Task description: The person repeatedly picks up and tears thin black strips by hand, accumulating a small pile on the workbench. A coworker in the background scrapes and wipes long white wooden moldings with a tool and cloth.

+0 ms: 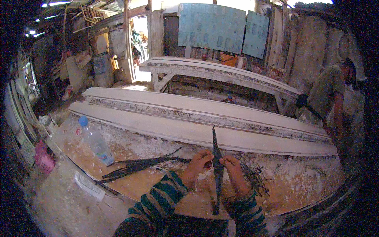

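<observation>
Item: long dark thin pointed strip (216,173), upright over plaster-crusted workbench (300,185) | Grip: left hand (196,164) and right hand (233,168) both pinching it mid-length | Nearby: bundle of dark strips (138,166), clear plastic bottle (94,142) | Risk: strip may likely snap or slip if bent hard.

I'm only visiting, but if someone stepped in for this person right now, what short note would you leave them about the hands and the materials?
Left hand: pinching the dark strip at its middle.
Right hand: gripping the same strip from the other side; the strip stands nearly upright between the two hands.
Materials: a bundle of similar dark strips lies on the workbench to the left, a tangle of thin dark scraps to the right, and a plastic bottle further left.
Done: one strip picked out and in hand.
Left: the bundle looks untouched; what is being done to the strip is not clear.
</observation>
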The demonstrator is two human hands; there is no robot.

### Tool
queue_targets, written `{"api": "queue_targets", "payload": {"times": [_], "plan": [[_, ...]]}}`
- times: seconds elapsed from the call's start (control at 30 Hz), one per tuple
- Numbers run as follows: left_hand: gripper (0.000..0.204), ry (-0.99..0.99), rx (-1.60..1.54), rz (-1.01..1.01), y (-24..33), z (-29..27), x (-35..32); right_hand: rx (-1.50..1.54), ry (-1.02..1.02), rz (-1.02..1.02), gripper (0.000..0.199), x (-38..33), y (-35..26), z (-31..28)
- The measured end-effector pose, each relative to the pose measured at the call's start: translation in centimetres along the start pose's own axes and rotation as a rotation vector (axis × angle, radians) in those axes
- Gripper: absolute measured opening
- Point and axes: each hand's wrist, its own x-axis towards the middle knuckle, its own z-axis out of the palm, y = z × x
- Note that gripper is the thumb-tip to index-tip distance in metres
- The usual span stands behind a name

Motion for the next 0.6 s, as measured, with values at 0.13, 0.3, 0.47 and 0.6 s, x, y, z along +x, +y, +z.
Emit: {"api": "queue_targets", "payload": {"times": [0.13,0.3,0.47,0.6], "plan": [[0.013,-0.139,0.159,0.052,-0.2,-0.2,-0.1,0.08,0.032,-0.017,0.009,0.3,0.1,0.4],[0.011,-0.175,0.038,-0.016,-0.3,0.0,0.0,0.147,0.087,0.016,0.007,0.4,0.1,0.3],[0.01,-0.126,-0.065,-0.032,0.7,0.2,-0.6,0.363,0.031,0.09,0.005,0.3,-0.1,0.2],[0.011,-0.145,0.007,0.017,0.6,0.2,-0.7,0.401,-0.019,0.132,0.004,0.4,-0.5,0.2]]}}
